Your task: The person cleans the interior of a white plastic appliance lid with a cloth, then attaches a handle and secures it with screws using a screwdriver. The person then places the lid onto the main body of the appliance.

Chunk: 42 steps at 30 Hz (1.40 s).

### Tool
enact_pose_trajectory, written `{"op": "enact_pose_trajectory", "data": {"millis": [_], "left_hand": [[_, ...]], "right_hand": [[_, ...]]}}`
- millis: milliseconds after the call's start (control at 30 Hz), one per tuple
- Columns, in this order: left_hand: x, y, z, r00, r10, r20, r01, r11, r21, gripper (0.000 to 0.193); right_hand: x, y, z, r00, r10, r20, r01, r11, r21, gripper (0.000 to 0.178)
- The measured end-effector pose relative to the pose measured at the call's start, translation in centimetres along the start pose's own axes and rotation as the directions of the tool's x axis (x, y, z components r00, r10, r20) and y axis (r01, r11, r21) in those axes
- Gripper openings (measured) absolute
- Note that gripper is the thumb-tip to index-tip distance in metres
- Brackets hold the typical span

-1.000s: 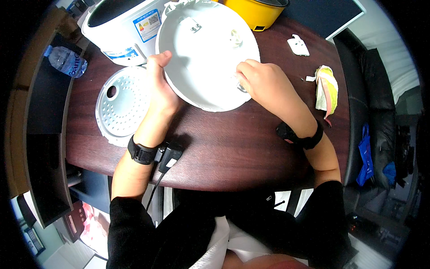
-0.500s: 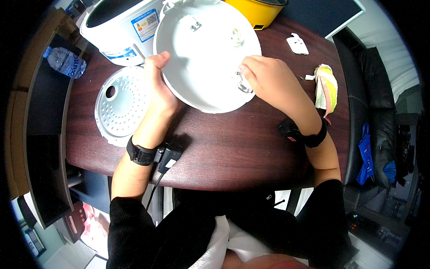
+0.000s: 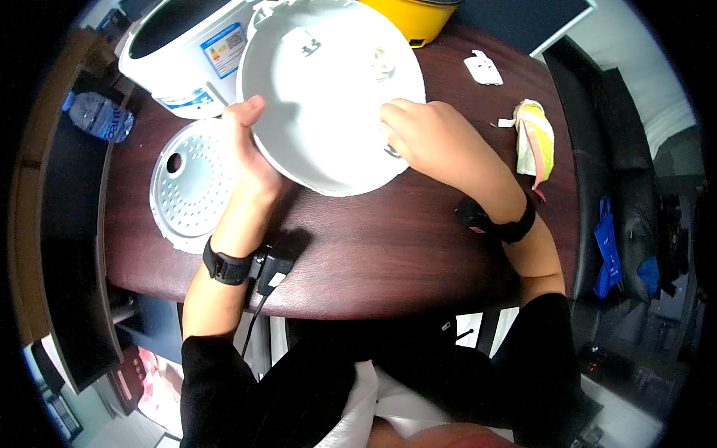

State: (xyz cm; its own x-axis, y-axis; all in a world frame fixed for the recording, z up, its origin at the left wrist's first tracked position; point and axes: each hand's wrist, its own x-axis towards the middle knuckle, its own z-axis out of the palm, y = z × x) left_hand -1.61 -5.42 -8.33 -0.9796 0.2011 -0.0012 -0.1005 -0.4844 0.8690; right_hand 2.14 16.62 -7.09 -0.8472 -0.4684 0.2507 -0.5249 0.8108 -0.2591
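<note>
A round white rice cooker lid (image 3: 328,112) is tilted with its hollow inner side toward me. My left hand (image 3: 250,153) grips its left edge, thumb at the rim and the other fingers hidden behind. Inside the lid, my right hand (image 3: 422,134) has its fingers bent together beside a small metal fitting (image 3: 392,151) at the lower right, partly covering it. Whatever those fingertips pinch is hidden. Another metal fitting (image 3: 310,48) and a pale round part (image 3: 383,63) show higher up in the lid.
The white cooker body (image 3: 187,56) stands behind left, with a perforated inner lid plate (image 3: 190,190) before it. A yellow container (image 3: 418,22) is at the back. To the right are a white plastic piece (image 3: 483,69) and a yellow-and-pink cloth (image 3: 534,142). A water bottle (image 3: 101,116) is far left.
My right fingers have moved a little left and now cover more of the metal fitting. My left hand keeps hold of the lid. The whole view has shifted slightly.
</note>
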Motion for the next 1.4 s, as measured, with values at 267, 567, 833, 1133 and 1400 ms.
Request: {"op": "enact_pose_trajectory", "data": {"millis": [267, 567, 833, 1133, 1400], "left_hand": [[0.3, -0.5, -1.4, 0.997, 0.055, 0.052, -0.062, 0.987, 0.147, 0.058], [0.0, 0.1, -0.3, 0.994, 0.109, 0.011, -0.109, 0.989, 0.095, 0.053], [0.0, 0.2, -0.8, 0.993, 0.077, 0.093, -0.090, 0.986, 0.141, 0.059], [-0.3, 0.3, 0.1, 0.993, 0.116, 0.028, -0.119, 0.984, 0.131, 0.050], [-0.2, 0.4, -0.7, 0.996, 0.067, 0.067, -0.073, 0.992, 0.104, 0.060]], "right_hand": [[0.2, 0.0, 1.0, 0.976, 0.197, 0.097, -0.210, 0.964, 0.162, 0.024], [0.2, -0.7, -1.9, 0.976, 0.170, 0.134, -0.199, 0.949, 0.245, 0.019], [-0.1, -0.4, -0.4, 1.000, 0.001, -0.015, -0.001, 1.000, -0.014, 0.015], [-0.1, 0.7, -0.4, 0.993, 0.101, 0.057, -0.111, 0.970, 0.216, 0.023], [-0.2, 0.0, -1.9, 1.000, -0.014, -0.025, 0.016, 0.995, 0.100, 0.011]]}}
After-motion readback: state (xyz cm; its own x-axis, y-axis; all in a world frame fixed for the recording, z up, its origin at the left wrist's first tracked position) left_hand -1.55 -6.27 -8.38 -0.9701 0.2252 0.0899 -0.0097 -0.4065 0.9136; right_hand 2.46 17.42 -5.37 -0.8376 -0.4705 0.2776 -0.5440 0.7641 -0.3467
